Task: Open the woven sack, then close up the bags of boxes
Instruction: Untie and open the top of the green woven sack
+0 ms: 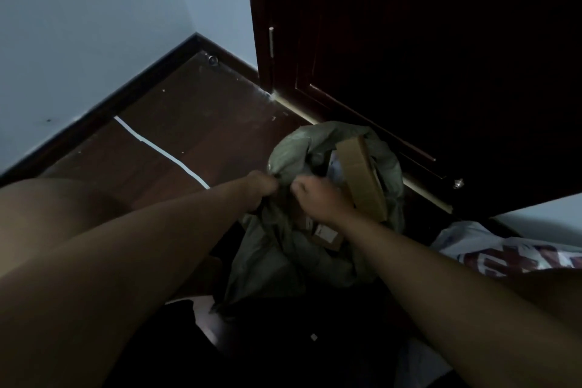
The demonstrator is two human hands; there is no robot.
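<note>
Gripping the green sack [293, 249] rim, both hands' fingers clamped, left hand [263, 183], right hand [315, 195], door [409, 57] just behind

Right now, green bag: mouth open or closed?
Open. A cardboard box pokes out of the green bag; both hands grip its rim.

Dim, murky; door [441, 72] nearly black, soft blur, wide-angle bending at edges.

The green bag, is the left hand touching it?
Touching. The head view shows the left hand gripping a bunched fold of the green bag at its rim, with no gap between them.
</note>
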